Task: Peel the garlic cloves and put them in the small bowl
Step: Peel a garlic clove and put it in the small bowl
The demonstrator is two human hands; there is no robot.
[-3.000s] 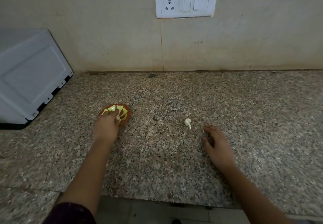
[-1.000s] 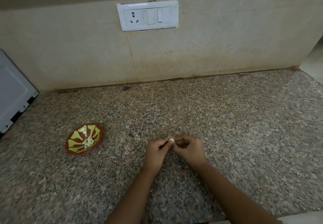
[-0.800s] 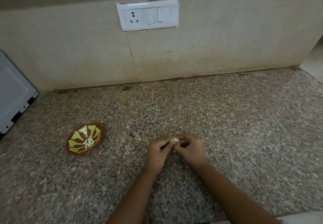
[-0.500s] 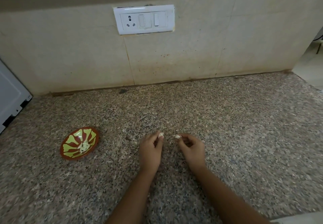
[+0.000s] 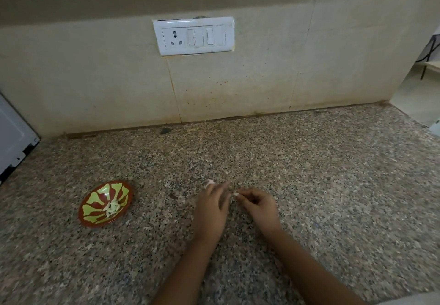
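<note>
A small red bowl with a green pattern (image 5: pixel 91 220) sits on the granite counter at the left, with several peeled garlic cloves (image 5: pixel 112 207) in it. My right hand (image 5: pixel 259 207) pinches a small white garlic clove (image 5: pixel 236 194) at its fingertips, just above the counter. My left hand (image 5: pixel 212 207) is right beside it, motion-blurred, with its fingers stretched forward. A pale scrap of peel (image 5: pixel 209 182) shows at the left hand's tips; whether the hand touches it I cannot tell.
A white appliance (image 5: pixel 14 138) stands at the far left against the tiled wall. A switch and socket panel (image 5: pixel 194 35) is on the wall above. The counter (image 5: pixel 309 162) ends at the right, where a floor (image 5: pixel 416 100) shows.
Both hands had held the clove together, then pulled apart. My left hand has since uncurled its fingers, with the peel scrap at its tips. The view shifted slightly.
</note>
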